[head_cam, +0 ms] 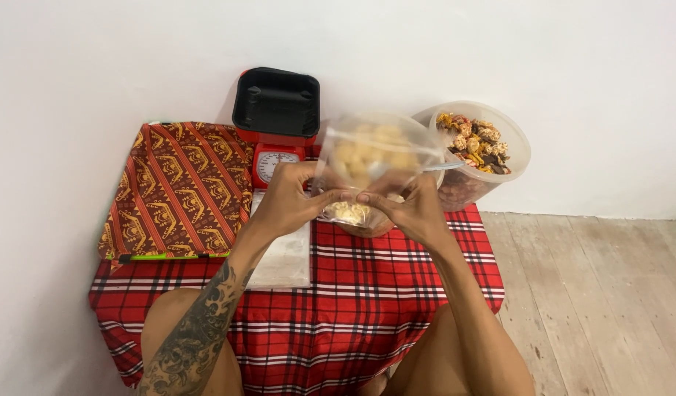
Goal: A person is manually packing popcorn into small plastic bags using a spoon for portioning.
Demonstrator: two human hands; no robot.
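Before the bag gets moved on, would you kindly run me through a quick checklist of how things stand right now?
1. Both hands on the bag: ok, left hand and right hand pinch its lower edge.
2. Bag filled: ok, pale round snacks inside.
3. Bag sealed: cannot tell.
4. Tray on the scale free: ok.
5. Dial reading: cannot tell.
6. Tub of mixed snacks upright: ok.

We see a bright, evenly lit scene in soft, diffuse light, with only faint shadows. The clear bag (374, 158) is blurred, while the wall (499, 51) looks washed out. Edges bend slightly outward.
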